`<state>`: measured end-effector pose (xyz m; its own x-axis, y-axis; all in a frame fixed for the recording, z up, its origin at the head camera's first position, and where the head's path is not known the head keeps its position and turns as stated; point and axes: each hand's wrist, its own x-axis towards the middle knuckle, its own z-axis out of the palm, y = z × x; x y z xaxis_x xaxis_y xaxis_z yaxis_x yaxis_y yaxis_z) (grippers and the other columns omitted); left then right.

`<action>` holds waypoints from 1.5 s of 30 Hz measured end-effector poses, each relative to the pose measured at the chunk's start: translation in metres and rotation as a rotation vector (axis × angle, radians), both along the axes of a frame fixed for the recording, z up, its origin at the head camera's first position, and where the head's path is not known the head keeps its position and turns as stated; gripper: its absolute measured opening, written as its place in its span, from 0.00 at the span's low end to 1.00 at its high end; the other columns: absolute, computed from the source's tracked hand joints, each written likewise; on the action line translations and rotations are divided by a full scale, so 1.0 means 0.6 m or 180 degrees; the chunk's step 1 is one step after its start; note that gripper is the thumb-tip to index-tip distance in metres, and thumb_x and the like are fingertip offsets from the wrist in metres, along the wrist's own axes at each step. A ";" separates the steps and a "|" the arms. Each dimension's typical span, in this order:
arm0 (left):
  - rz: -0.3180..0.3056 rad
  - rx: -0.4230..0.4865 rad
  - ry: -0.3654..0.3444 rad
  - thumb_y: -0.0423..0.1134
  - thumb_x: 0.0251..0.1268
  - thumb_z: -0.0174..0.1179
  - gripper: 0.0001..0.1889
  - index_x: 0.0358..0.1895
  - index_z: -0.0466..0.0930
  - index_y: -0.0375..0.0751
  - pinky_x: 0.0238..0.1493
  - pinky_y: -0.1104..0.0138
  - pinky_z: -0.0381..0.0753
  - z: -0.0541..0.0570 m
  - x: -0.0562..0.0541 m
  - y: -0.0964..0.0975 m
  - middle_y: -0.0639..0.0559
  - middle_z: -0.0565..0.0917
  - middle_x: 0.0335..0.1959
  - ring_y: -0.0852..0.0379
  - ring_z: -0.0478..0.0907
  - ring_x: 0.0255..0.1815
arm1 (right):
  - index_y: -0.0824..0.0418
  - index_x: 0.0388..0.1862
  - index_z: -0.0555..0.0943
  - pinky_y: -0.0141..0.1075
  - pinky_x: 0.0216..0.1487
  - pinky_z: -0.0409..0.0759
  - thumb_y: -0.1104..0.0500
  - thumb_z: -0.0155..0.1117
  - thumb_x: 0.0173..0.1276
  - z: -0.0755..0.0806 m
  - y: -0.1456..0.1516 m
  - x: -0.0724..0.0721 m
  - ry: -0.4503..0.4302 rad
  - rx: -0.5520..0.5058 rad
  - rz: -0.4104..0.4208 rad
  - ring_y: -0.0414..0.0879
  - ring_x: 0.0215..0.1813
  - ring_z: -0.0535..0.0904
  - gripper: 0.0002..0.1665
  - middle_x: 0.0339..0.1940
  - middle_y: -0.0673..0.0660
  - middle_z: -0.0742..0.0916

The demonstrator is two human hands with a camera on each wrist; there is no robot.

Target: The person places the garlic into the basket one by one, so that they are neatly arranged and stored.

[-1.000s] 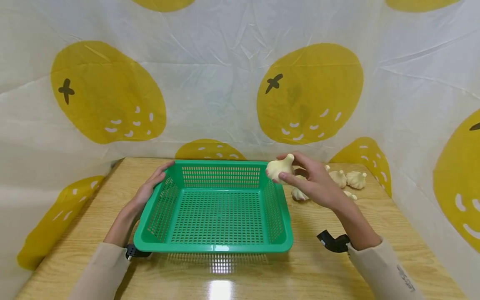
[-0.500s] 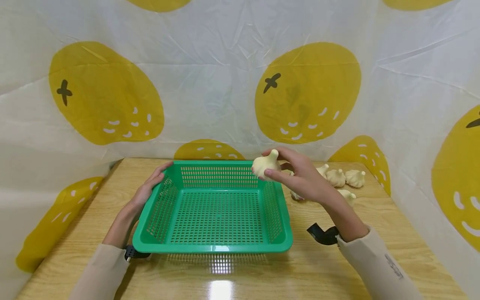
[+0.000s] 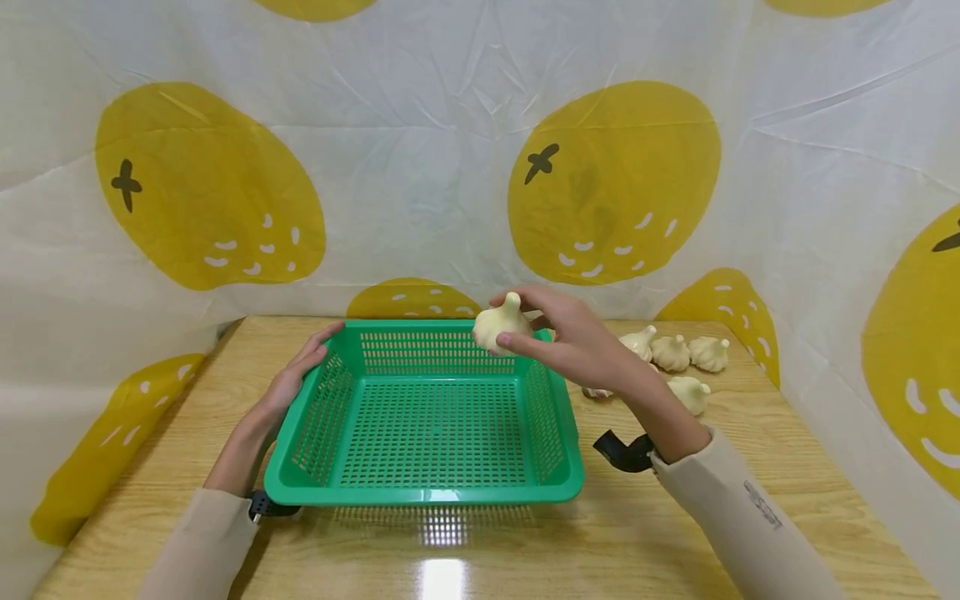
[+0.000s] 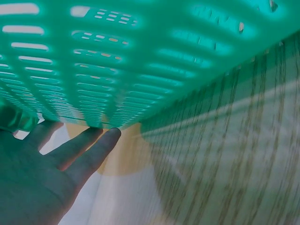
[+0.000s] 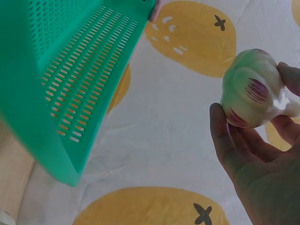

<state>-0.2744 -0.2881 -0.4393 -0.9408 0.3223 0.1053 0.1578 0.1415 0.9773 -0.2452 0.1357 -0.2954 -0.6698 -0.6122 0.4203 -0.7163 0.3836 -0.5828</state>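
Garlic bulb (image 3: pixel 495 327) pinched between thumb and fingers of right hand (image 3: pixel 566 333), neck up, held over far side of green basket (image 3: pixel 427 497); purple streaks noted in right wrist view, bulb seen apart from basket. Left hand (image 3: pixel 288 383) laid against basket's left side, fingers extended. Hands well apart. Loose bulbs (image 3: pixel 671 353) grouped on table (image 3: pixel 675 533) right of basket, partly hidden by right arm. Fruit-printed sheet (image 3: pixel 420 208) hung behind.

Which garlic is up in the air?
The garlic bulb held in the fingers of the right hand. The other bulbs all rest on the table, to the right of the green basket.
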 end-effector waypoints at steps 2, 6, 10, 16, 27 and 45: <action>-0.0004 0.0004 -0.0024 0.54 0.88 0.30 0.32 0.86 0.41 0.50 0.62 0.79 0.67 -0.001 -0.001 0.000 0.40 0.42 0.86 0.60 0.56 0.75 | 0.53 0.66 0.78 0.44 0.57 0.85 0.55 0.66 0.76 0.001 -0.006 -0.003 0.0004 0.0025 0.0032 0.49 0.60 0.81 0.22 0.62 0.52 0.83; -0.0007 0.0008 -0.0042 0.54 0.88 0.30 0.32 0.86 0.40 0.50 0.62 0.78 0.68 -0.001 -0.002 0.001 0.40 0.42 0.86 0.59 0.56 0.74 | 0.55 0.65 0.78 0.43 0.57 0.85 0.54 0.67 0.76 0.003 -0.019 -0.009 -0.0027 0.0068 0.0078 0.48 0.59 0.80 0.22 0.60 0.52 0.84; -0.0008 -0.0009 -0.0017 0.53 0.88 0.30 0.31 0.86 0.41 0.50 0.62 0.79 0.67 -0.003 -0.003 0.000 0.40 0.41 0.86 0.61 0.56 0.75 | 0.57 0.65 0.78 0.42 0.56 0.85 0.55 0.67 0.75 0.002 -0.031 -0.016 -0.0029 0.0148 0.0094 0.48 0.58 0.81 0.22 0.58 0.52 0.84; -0.0015 -0.0008 0.0009 0.54 0.88 0.30 0.32 0.86 0.41 0.50 0.62 0.79 0.66 -0.002 -0.003 0.000 0.40 0.41 0.86 0.60 0.55 0.75 | 0.57 0.63 0.78 0.42 0.58 0.85 0.54 0.67 0.76 0.004 -0.049 -0.022 -0.0072 0.0208 0.0131 0.48 0.61 0.81 0.21 0.58 0.53 0.84; -0.0023 -0.0035 0.0042 0.54 0.88 0.30 0.31 0.86 0.41 0.50 0.63 0.81 0.63 -0.004 -0.005 -0.001 0.41 0.41 0.86 0.44 0.45 0.83 | 0.58 0.57 0.79 0.41 0.56 0.84 0.54 0.69 0.74 0.003 -0.086 -0.032 -0.0097 0.0167 0.0345 0.45 0.56 0.78 0.17 0.55 0.52 0.84; -0.0005 -0.0023 -0.0053 0.54 0.88 0.31 0.32 0.86 0.41 0.52 0.63 0.80 0.64 -0.001 -0.004 -0.002 0.42 0.42 0.86 0.49 0.48 0.81 | 0.56 0.52 0.78 0.38 0.53 0.84 0.52 0.67 0.75 -0.009 -0.145 -0.045 -0.0243 0.0178 0.0515 0.43 0.52 0.80 0.13 0.47 0.51 0.84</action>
